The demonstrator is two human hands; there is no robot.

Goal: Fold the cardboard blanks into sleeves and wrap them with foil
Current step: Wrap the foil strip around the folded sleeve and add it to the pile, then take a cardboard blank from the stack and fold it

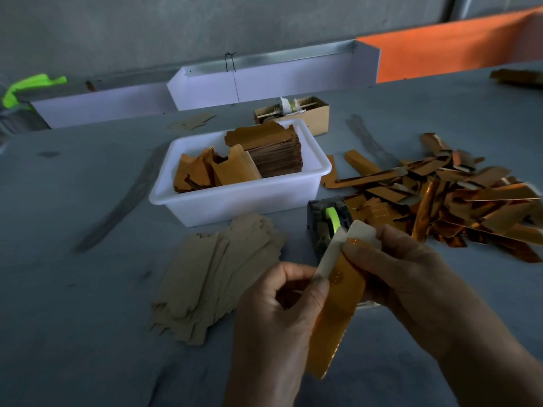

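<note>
Both hands hold one gold-foil sleeve (338, 306) upright above the table's near edge. My left hand (276, 312) grips its lower left side, thumb against a white strip (329, 254) along the sleeve's edge. My right hand (411, 274) pinches the sleeve's top, where a white flap (363, 232) sticks up. A fanned stack of plain brown cardboard blanks (217, 274) lies on the table to the left of my hands. Several finished foil-wrapped sleeves (458, 198) are heaped at the right.
A white plastic tub (235, 198) behind the blanks holds foil pieces and a tall stack of them. A tape dispenser with green tape (329, 218) stands just beyond my hands. An open cardboard box (308, 116) and white trays (264, 86) sit at the back.
</note>
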